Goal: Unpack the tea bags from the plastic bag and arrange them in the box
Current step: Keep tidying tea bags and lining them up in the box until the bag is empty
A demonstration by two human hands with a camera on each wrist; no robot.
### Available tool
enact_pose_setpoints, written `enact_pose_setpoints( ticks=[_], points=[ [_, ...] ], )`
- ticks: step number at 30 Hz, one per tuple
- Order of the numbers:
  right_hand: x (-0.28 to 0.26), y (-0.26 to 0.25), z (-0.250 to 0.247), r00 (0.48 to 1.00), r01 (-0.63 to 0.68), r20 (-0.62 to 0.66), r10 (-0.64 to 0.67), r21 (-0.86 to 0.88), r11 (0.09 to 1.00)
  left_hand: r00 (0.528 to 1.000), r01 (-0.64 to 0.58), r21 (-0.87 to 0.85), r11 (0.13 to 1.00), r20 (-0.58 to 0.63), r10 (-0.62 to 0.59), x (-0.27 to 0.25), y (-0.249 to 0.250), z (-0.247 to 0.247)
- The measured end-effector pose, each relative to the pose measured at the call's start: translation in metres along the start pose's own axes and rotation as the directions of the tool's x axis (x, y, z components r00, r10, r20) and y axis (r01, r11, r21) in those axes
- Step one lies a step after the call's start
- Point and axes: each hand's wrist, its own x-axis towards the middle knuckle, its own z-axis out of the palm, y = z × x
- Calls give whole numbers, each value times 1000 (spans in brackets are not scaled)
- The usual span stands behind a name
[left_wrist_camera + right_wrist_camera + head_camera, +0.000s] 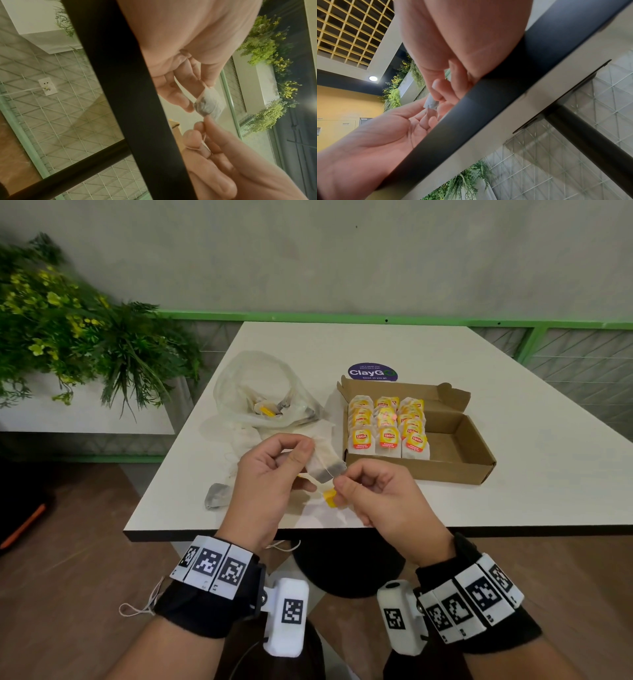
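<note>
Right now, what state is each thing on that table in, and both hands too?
Plastic bag: open, a few tea bags inside.
Box: open, partly filled in rows.
Held tea bag: off the table, pinched by left hand.
Right hand: pinching its string.
Loose tea bag: lying flat.

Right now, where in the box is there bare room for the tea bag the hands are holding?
The right half of the box, between the near-row tea bags and its right wall, is bare cardboard. The left half is crowded with three packed rows. The held tea bag is pinched by the left hand; the right hand holds its string.
</note>
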Motion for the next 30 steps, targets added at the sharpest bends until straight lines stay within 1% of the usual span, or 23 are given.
enact_pose_setpoints(
  ticks=[3,5,11,13,15,18,21,23,25,27,28,30],
  points=[
    [1,3,0,1000,27,0,-27,40,999,1000,20,-19,1000,-5,-20,0,2,-1],
    [0,3,0,999,48,0,-48,35,998,1000,29,-4,1000,-8,-29,0,2,-2],
    [-1,4,1,998,64,14,-64,47,997,998,14,143,990,54,-22,-2,2,2],
    [-2,3,1,997,74,15,-74,52,996,999,-13,214,977,55,1,-2,-2,4],
    [-3,2,2,995,91,24,-92,45,995,999,-36,312,949,22,30,0,-8,6],
    [-4,3,0,994,106,20,-106,35,994,994,-86,444,892,-24,107,0,-14,8],
    [-3,5,1,993,114,-15,-113,14,993,981,-136,514,847,-51,188,-1,-15,8],
    [-3,4,1,994,101,-43,-100,24,995,977,-173,529,831,-12,211,-3,-15,7],
    [-3,3,2,994,94,-56,-91,54,994,982,-185,496,848,71,173,-6,-13,7],
    [-3,3,1,994,100,-53,-96,78,992,983,-162,434,886,146,108,-10,-9,7],
    [-3,3,2,993,109,-48,-105,83,991,980,-154,401,903,179,87,-12,-6,7],
    [-5,1,2,992,127,-31,-125,86,988,971,-155,383,911,229,69,-11,-6,4]
  ],
)
